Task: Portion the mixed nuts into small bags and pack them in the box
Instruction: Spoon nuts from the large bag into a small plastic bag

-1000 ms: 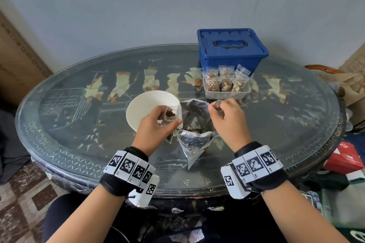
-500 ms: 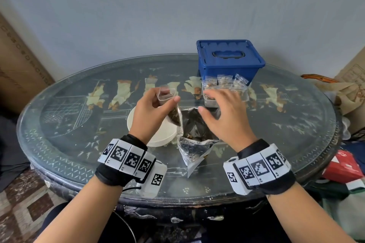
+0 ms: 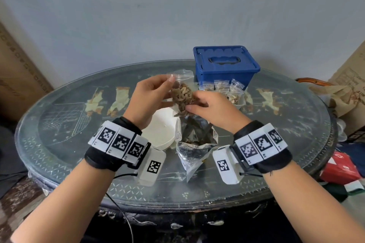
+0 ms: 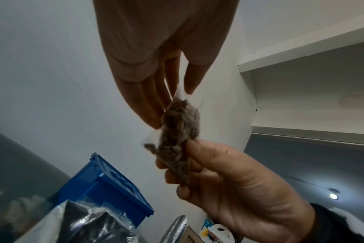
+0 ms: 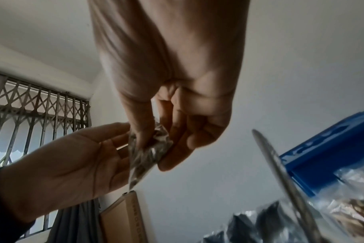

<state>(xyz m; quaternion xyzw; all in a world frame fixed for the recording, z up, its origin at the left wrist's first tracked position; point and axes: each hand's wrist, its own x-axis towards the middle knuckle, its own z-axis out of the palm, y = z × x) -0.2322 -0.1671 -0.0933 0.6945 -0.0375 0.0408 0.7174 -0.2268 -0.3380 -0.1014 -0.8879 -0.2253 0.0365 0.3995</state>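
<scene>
Small clear bag [image 3: 182,94] of nuts is held up in the air between both hands, above the open foil pouch [image 3: 194,140] and the white bowl [image 3: 160,134].

Left hand [image 3: 147,96]: thumb and fingertips pinch the bag's upper edge; in the left wrist view the fingers [image 4: 148,105] run nearly straight down onto the plastic, thumb on the other side. Clamped on the bag top.

Right hand [image 3: 213,108]: fingers curled round the bag's lower part, thumb against one face, fingers on the other. The right wrist view shows the same grip, bag [image 5: 148,152] squeezed between thumb and fingers, the left palm [image 5: 73,164] just beside it.

Bag: thin see-through plastic, crinkled, bulging with brown, elongated nut pieces, narrowing to a point at the bottom. Top strip is empty and flat.

Pouch: silver foil, wrinkled, mouth open, standing on the glass-topped round table [image 3: 79,144]. Dark contents inside, not clear what. A thin metal handle [image 5: 280,172] sticks out near it in the right wrist view; blurred.

Bowl: smooth, round, touching the pouch on its left.

Behind: clear tray [image 3: 240,102] holding filled small bags [image 3: 233,92] upright, right in front of the blue plastic box [image 3: 225,67] with a lid on and a moulded handle.
</scene>
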